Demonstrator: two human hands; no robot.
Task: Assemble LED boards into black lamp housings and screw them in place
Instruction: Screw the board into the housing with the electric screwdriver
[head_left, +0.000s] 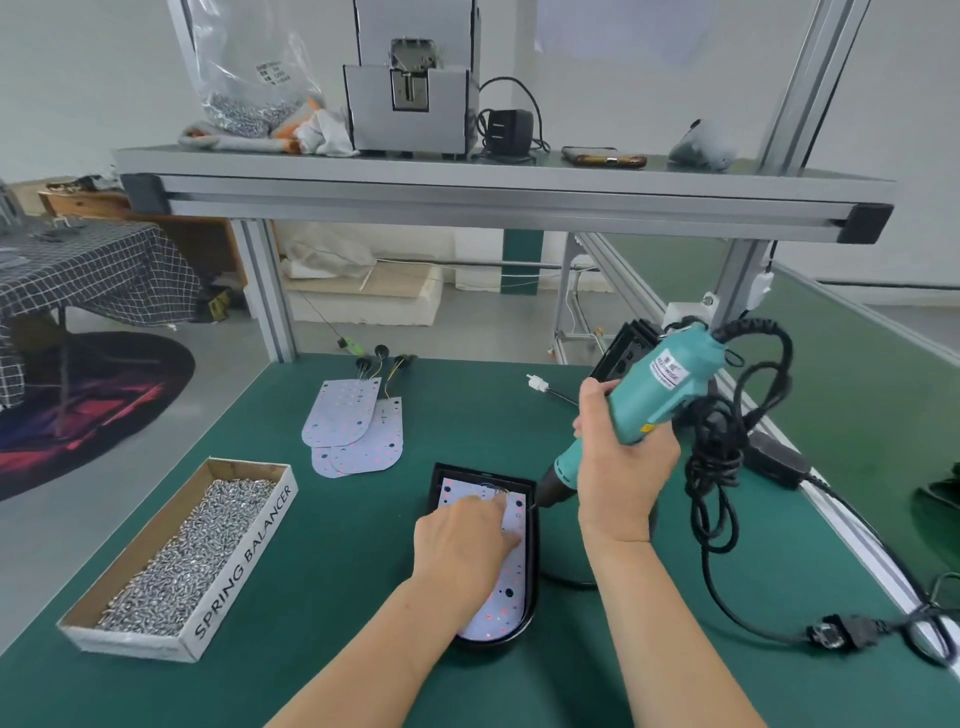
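Left grip (465, 540) atop LED board (500, 610)

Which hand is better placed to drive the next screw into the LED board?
The right hand: it grips the teal screwdriver, bit tip at the LED board's far right corner. The left hand holds no tool; its fingers press the board down inside the black housing.
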